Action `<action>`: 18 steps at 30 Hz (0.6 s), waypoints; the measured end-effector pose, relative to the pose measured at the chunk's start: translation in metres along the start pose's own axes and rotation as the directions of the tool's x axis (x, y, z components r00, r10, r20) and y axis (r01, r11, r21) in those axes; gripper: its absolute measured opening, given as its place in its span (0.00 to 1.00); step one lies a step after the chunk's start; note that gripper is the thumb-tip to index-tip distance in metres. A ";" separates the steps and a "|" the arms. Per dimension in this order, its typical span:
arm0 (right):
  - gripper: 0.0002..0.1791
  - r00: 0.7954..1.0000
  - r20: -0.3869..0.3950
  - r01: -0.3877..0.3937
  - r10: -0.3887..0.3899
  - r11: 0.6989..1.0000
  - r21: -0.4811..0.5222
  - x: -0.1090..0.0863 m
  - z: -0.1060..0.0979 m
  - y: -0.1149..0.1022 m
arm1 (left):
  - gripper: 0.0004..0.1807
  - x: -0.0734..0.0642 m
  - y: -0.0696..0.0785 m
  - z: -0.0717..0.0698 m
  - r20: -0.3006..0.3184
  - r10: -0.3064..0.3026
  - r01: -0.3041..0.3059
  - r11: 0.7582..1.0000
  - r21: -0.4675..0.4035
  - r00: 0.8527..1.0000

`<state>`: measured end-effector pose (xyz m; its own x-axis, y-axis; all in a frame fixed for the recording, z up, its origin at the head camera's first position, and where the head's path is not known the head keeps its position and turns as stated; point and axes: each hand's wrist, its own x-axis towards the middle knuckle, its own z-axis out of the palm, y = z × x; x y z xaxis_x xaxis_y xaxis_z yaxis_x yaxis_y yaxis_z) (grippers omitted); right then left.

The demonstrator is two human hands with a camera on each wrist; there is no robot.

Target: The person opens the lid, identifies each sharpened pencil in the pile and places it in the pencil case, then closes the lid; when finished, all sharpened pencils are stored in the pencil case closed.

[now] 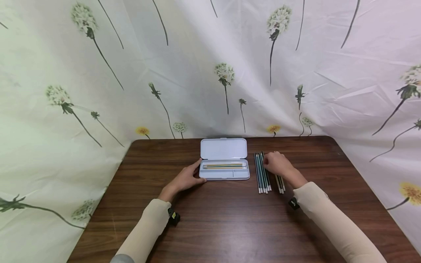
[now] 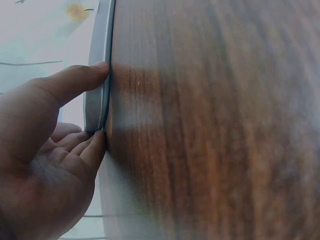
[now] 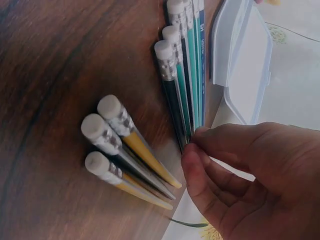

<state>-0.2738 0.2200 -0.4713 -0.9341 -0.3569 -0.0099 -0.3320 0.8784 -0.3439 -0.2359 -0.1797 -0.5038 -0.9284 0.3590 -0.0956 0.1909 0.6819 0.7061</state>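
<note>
A white pencil case (image 1: 215, 176) lies with its lid tipped back, several pencils (image 1: 223, 166) in its rear compartment. My left hand (image 1: 185, 179) grips the case's left end, thumb at the front edge and fingers around the end and back. To the right of the case lies a row of teal, dark and blue pencils (image 1: 261, 177), white erasers facing me. My right hand (image 1: 279, 165) is over the far part of these pencils. In the right wrist view, its thumb and index finger pinch a dark pencil (image 3: 171, 92) at the row's edge.
Three yellow and dark pencils (image 3: 130, 145) lie apart, right of the row and partly under the right forearm. The brown wooden table (image 1: 213, 223) ends at a flower-patterned cloth (image 1: 197, 73) behind it. Small dark wrist cameras (image 1: 174, 218) sit on both sleeves.
</note>
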 end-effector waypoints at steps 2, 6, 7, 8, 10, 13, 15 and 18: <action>0.19 1.000 0.005 -0.013 0.013 1.000 0.019 0.000 0.000 -0.001 | 0.53 0.000 0.000 0.000 -0.002 -0.001 0.001 1.000 0.005 1.000; 0.28 0.999 0.009 -0.048 0.047 0.997 0.058 0.001 -0.001 -0.003 | 0.52 -0.001 0.001 0.000 -0.001 -0.012 0.012 1.000 0.000 1.000; 0.28 0.999 -0.005 -0.037 0.038 0.997 0.062 0.006 0.007 0.007 | 0.52 -0.001 0.001 0.000 -0.001 -0.014 0.014 1.000 -0.003 1.000; 0.28 0.999 -0.003 -0.051 0.051 0.997 0.063 0.007 0.008 0.006 | 0.52 -0.001 0.001 0.000 0.000 -0.014 0.014 1.000 -0.004 1.000; 0.26 0.996 0.008 -0.084 0.084 0.995 0.054 0.008 0.008 0.003 | 0.52 -0.001 0.001 0.000 0.001 -0.016 0.016 1.000 -0.003 1.000; 0.23 0.988 0.039 -0.152 0.151 0.987 0.044 0.011 0.010 -0.001 | 0.53 0.000 0.001 0.000 0.003 -0.016 0.016 1.000 0.003 1.000; 0.20 0.976 0.060 -0.210 0.208 0.977 0.023 0.008 0.004 -0.014 | 0.53 0.000 0.000 0.001 0.003 -0.019 0.019 1.000 0.006 1.000; 0.18 0.965 0.057 -0.255 0.255 0.967 -0.001 0.010 0.007 -0.018 | 0.53 0.000 0.000 0.001 0.001 -0.018 0.018 1.000 0.007 1.000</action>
<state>-0.2761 0.1986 -0.4718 -0.9787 -0.1391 -0.1511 -0.0830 0.9408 -0.3287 -0.2357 -0.1791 -0.5050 -0.9314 0.3472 -0.1093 0.1761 0.6927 0.6994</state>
